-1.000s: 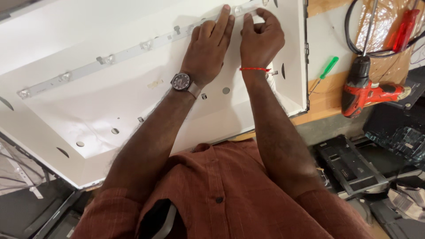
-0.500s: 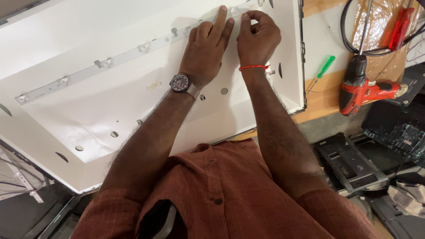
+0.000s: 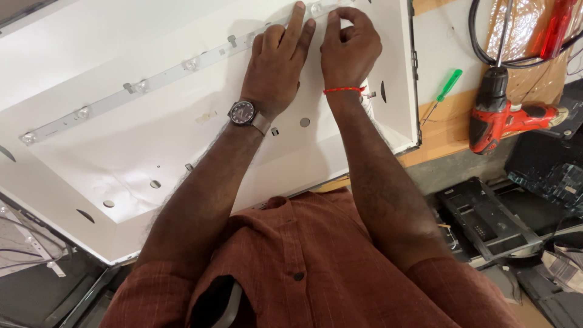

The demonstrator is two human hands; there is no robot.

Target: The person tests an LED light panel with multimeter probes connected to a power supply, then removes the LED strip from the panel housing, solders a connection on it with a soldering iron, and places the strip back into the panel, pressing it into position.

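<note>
A large white backlight panel [image 3: 152,152] lies tilted across a wooden surface [image 3: 446,130], and everything else is placed from it. A long white LED strip [image 3: 152,80] with small clear lenses runs diagonally over the panel's upper half, from near its left edge up toward its top right corner.

The left hand [image 3: 276,61] rests flat on the panel at the strip's upper end, fingers stretched out and close together, the fingertips pressing on the strip. A dark-faced wristwatch [image 3: 243,113] sits on that wrist. The right hand [image 3: 349,45] is just beside it, touching it or nearly so, with its fingers curled and pinching at the strip near the panel's top right corner; what exactly sits between the fingertips cannot be made out. A thin red thread bracelet [image 3: 341,90] circles that wrist.

Right of the panel, on the surface, lie a green-handled screwdriver [image 3: 444,92] and, further right, a red cordless drill [image 3: 507,112]. Black cable [image 3: 486,51] loops above the drill.
</note>
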